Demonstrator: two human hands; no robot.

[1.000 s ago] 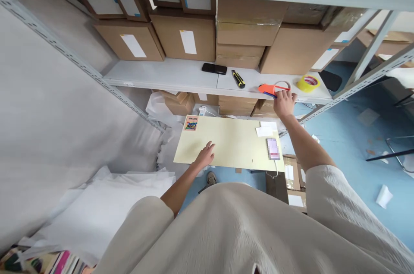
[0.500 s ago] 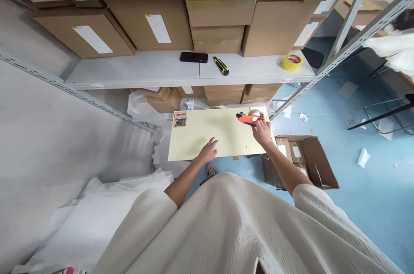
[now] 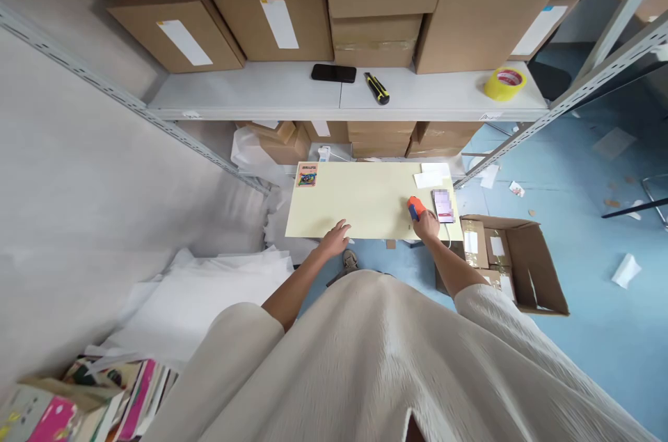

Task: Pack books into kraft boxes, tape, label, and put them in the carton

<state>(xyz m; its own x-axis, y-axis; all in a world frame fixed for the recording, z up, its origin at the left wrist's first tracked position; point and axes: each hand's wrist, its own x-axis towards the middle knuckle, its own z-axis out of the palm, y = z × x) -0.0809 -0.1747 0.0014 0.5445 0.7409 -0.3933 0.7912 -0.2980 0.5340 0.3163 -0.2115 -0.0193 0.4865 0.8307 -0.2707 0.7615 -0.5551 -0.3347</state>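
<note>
On the cream tabletop (image 3: 360, 195): near the right end is the orange-and-blue tape dispenser (image 3: 416, 207); whether it touches the surface cannot be told.
Right hand: your right hand (image 3: 426, 225) is wrapped around the tape dispenser, just beside the lit phone (image 3: 442, 205).
Left hand: your left hand (image 3: 334, 239) is at the front edge, fingers loosely spread.
Papers: white slips (image 3: 431, 177) lie behind the lit phone; a colourful booklet (image 3: 307, 176) lies in the far left corner.
Open carton: to your right, beside the table, an open carton (image 3: 529, 257) holds several smaller taped cartons (image 3: 497, 247) with white labels.
Shelf: stacked brown cartons (image 3: 266, 17) line the shelf board (image 3: 271, 90), their contents hidden; before them, left to right, lie a black phone (image 3: 334, 73), a yellow-and-black box cutter (image 3: 376, 88) and a roll of yellow tape (image 3: 504, 83).
Lower shelf: more cartons (image 3: 383, 139) sit stacked behind the tabletop.
Lower left: books (image 3: 138, 400) are packed closely near the white sheets (image 3: 203, 296); you cannot tell what contains them.
</note>
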